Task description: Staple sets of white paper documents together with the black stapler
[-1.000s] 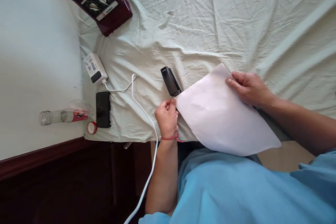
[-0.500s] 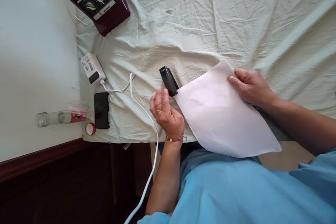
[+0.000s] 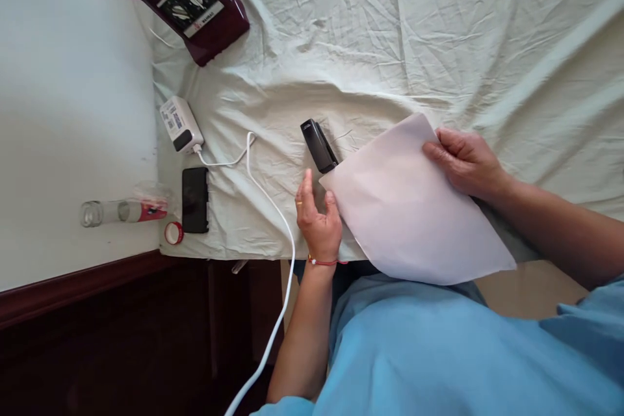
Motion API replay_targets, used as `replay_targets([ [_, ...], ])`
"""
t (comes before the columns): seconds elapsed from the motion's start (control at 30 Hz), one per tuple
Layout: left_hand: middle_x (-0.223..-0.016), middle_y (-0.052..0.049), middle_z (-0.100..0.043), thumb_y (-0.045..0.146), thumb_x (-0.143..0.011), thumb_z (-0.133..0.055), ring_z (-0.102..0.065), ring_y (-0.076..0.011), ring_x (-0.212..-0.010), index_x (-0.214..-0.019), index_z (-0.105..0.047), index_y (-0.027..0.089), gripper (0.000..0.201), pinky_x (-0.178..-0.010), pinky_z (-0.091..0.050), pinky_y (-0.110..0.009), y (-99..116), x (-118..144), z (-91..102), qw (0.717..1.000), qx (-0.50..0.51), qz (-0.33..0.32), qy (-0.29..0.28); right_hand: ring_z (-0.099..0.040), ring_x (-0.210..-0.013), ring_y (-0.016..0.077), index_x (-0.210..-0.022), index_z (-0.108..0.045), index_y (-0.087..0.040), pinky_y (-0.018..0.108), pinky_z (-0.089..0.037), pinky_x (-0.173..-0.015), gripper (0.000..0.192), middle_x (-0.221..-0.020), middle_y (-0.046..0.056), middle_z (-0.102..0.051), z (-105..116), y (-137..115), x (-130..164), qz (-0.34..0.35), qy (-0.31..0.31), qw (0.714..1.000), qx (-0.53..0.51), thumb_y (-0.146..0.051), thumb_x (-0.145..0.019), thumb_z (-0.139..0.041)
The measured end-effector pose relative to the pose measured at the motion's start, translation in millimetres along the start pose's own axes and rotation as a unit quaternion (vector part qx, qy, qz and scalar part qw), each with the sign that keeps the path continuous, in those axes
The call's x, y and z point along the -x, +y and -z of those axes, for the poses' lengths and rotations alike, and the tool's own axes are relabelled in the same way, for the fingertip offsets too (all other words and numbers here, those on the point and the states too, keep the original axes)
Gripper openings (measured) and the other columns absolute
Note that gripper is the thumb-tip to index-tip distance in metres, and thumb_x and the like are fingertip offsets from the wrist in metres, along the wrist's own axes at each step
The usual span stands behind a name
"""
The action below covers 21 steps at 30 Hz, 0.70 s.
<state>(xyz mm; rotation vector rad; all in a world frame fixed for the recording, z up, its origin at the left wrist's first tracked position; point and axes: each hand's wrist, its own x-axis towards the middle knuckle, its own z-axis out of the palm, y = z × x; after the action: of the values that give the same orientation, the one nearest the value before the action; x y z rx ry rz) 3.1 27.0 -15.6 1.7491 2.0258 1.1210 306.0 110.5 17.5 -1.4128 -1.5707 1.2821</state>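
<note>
One clear bottle [image 3: 121, 211] on its side, cap [image 3: 173, 233] off.

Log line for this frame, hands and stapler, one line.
left hand: open, beside stapler | right hand: gripping paper edge | stapler: lying on sheet, paper corner at it

Left hand [image 3: 318, 221] sits just below the black stapler [image 3: 318, 145]; sheet of paper [image 3: 414, 208] blocks its right side, touching. White cable [image 3: 273, 208] runs close on its left. Farther left: phone [image 3: 195, 199], charger block [image 3: 181, 124], fan base [image 3: 205, 10]. Beyond the stapler and the right hand [image 3: 465, 159], open wrinkled bedsheet [image 3: 439, 32].
</note>
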Motion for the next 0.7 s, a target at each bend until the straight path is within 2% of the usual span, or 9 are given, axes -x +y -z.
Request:
replay_targets([
  [0.1,-0.149,-0.02,-0.072,0.054,-0.109,-0.068,-0.075,-0.0249,-0.122,-0.148,-0.066,0.02,0.052,-0.1,-0.064,-0.036,7.2,14.8,2.0,0.988,0.09,0.096,0.078,-0.056,-0.069,0.0199,-0.079,-0.067,-0.026,0.035,-0.045,-0.06,0.043,-0.076,0.002,-0.064,-0.8,-2.9,3.4,-0.026,-0.013,0.994,-0.108,-0.063,-0.096,-0.082],
  [0.17,-0.13,-0.015,-0.077,0.068,-0.105,-0.07,-0.073,-0.0177,-0.094,-0.138,-0.069,0.02,0.058,-0.083,-0.061,-0.029,16.2,21.7,7.2,0.971,0.161,0.158,0.082,-0.066,-0.074,0.0221,-0.09,-0.077,-0.027,0.036,-0.053,-0.063,0.038,-0.084,0.004,-0.074,-1.5,-3.9,4.1,-0.053,-0.005,0.982,-0.179,-0.064,-0.094,-0.085],
  [0.3,-0.076,0.0,-0.062,0.082,-0.105,-0.058,-0.05,-0.0115,-0.057,-0.11,-0.076,0.019,0.066,-0.053,-0.041,-0.024,35.7,28.5,19.9,0.915,0.325,0.228,-0.074,-0.076,-0.082,0.0241,-0.1,-0.083,-0.028,0.037,-0.063,-0.07,0.039,-0.092,0.004,-0.082,-4.4,-0.8,2.3,-0.067,0.047,0.966,-0.243,-0.064,-0.088,-0.091],
  [0.37,-0.065,0.002,-0.055,0.076,-0.108,-0.059,-0.049,-0.0131,-0.057,-0.091,-0.074,0.019,0.061,-0.055,-0.041,-0.025,44.3,30.7,23.0,0.927,0.286,0.195,-0.144,-0.077,-0.083,0.0236,-0.1,-0.084,-0.028,0.037,-0.064,-0.07,0.04,-0.094,0.003,-0.083,-6.0,2.2,0.6,-0.06,0.064,0.964,-0.249,-0.065,-0.087,-0.093],
  [0.4,-0.066,0.001,-0.059,0.066,-0.109,-0.063,-0.053,-0.0144,-0.06,-0.089,-0.074,0.019,0.052,-0.058,-0.044,-0.026,48.6,31.9,23.7,0.948,0.227,0.171,-0.141,-0.077,-0.082,0.0233,-0.1,-0.085,-0.028,0.036,-0.064,-0.069,0.04,-0.095,0.003,-0.084,-6.7,3.8,-0.3,-0.056,0.068,0.964,-0.25,-0.065,-0.087,-0.093],
  [0.5,-0.091,-0.006,-0.079,0.03,-0.109,-0.064,-0.071,-0.019,-0.081,-0.107,-0.079,0.02,0.018,-0.077,-0.055,-0.029,63.4,36.0,26.8,0.996,0.037,0.082,-0.003,-0.075,-0.08,0.0223,-0.102,-0.085,-0.028,0.036,-0.063,-0.067,0.043,-0.094,0.003,-0.083,-7.2,8.0,-2.5,-0.045,0.07,0.965,-0.247,-0.067,-0.086,-0.093],
  [0.6,-0.092,-0.003,-0.078,0.008,-0.102,-0.056,-0.072,-0.0163,-0.077,-0.109,-0.078,0.023,0.028,-0.076,-0.057,-0.028,85.2,39.3,43.0,0.997,0.003,-0.023,0.068,-0.071,-0.074,0.0198,-0.098,-0.084,-0.028,0.034,-0.061,-0.063,0.045,-0.089,0.002,-0.08,-6.5,10.8,-3.8,-0.033,0.077,0.97,-0.227,-0.07,-0.084,-0.093],
  [0.67,-0.073,0.003,-0.07,0.003,-0.099,-0.058,-0.067,-0.0137,-0.062,-0.098,-0.078,0.026,0.031,-0.065,-0.054,-0.025,103.6,40.3,63.8,0.994,0.047,-0.104,0.006,-0.067,-0.069,0.0178,-0.093,-0.081,-0.027,0.033,-0.058,-0.059,0.046,-0.083,0.001,-0.076,-6.2,11.8,-4.4,-0.023,0.082,0.975,-0.206,-0.071,-0.085,-0.092],
  [0.7,-0.072,0.002,-0.071,0.006,-0.099,-0.059,-0.067,-0.015,-0.06,-0.096,-0.078,0.028,0.029,-0.061,-0.055,-0.027,113.4,40.7,76.2,0.991,0.066,-0.11,-0.041,-0.065,-0.068,0.0174,-0.092,-0.08,-0.027,0.033,-0.057,-0.058,0.047,-0.08,0.0,-0.074,-6.2,12.0,-4.8,-0.018,0.083,0.977,-0.197,-0.072,-0.086,-0.091],
])
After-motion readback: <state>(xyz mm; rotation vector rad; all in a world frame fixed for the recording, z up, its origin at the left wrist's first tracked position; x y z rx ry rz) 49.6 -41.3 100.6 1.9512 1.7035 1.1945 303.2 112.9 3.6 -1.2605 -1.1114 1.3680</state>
